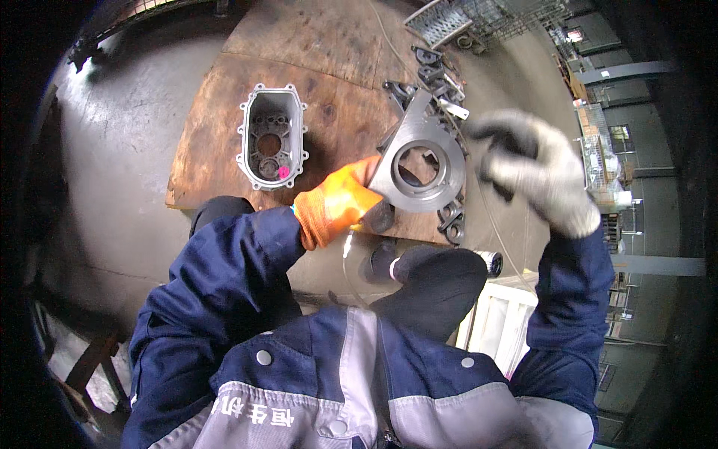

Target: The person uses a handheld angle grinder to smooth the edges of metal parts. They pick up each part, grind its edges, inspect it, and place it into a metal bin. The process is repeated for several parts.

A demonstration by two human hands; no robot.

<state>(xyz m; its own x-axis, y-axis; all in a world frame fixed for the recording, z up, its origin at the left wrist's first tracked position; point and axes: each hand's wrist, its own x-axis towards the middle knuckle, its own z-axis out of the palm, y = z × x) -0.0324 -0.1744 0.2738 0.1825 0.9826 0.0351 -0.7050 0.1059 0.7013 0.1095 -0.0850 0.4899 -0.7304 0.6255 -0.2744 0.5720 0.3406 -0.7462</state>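
My left hand (340, 202), in an orange knitted glove, closes on the left edge of a machined metal plate (407, 191) with a large round bore. The plate is tilted over the right side of a wooden board, and dark parts show behind it. Just below the left fingers is a dark rounded object (379, 218), partly hidden, with a hose fitting (348, 245) hanging near it. My right hand (538, 165), in a whitish glove with dark fingertips, is raised to the right of the plate, apart from it. Its fingers are somewhat blurred but spread, with nothing visible between them.
A grey cast-metal housing (243, 142) stands open side up on the wooden board (202, 112). Several dark brackets (430, 63) lie along the board's right side. A thin hose (497, 224) runs down past them. A white crate (497, 322) is by my right knee; wire baskets (516, 19) stand beyond.
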